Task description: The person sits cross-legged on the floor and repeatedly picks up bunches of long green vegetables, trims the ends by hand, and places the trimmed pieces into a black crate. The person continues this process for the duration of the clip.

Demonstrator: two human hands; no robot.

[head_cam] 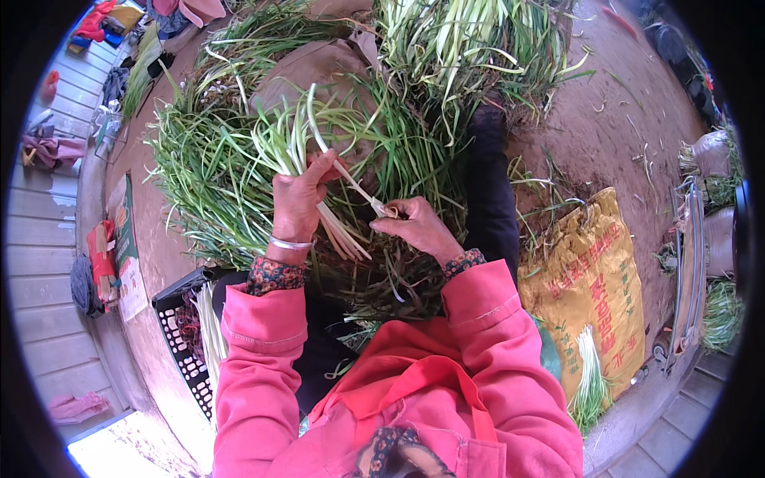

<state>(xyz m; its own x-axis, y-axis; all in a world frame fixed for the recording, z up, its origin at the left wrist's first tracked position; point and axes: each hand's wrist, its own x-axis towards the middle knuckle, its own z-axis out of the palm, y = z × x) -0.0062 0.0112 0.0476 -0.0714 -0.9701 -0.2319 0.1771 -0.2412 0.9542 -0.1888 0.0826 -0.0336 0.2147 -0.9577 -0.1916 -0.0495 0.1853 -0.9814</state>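
Observation:
A bunch of pale-stemmed leafy greens [342, 231], like garlic chives or leeks, is gripped in my left hand [302, 200]; its leaves fan out upward and the white stems hang below. One longer stalk [354, 182] slants from my left hand down to my right hand [418, 224]. There my right thumb and fingers pinch its base, where loose brownish skin shows. Beneath both hands lies a heap of uncleaned green stalks [215, 161] with dark roots and trimmings [388, 278].
A larger pile of greens [472, 48] lies ahead. At right, a yellow woven sack [588, 281] bears writing, with a bundle of white-stemmed greens [588, 364] on it. A black plastic crate [185, 340] holding pale stalks stands left. A metal-framed cart [687, 263] is far right.

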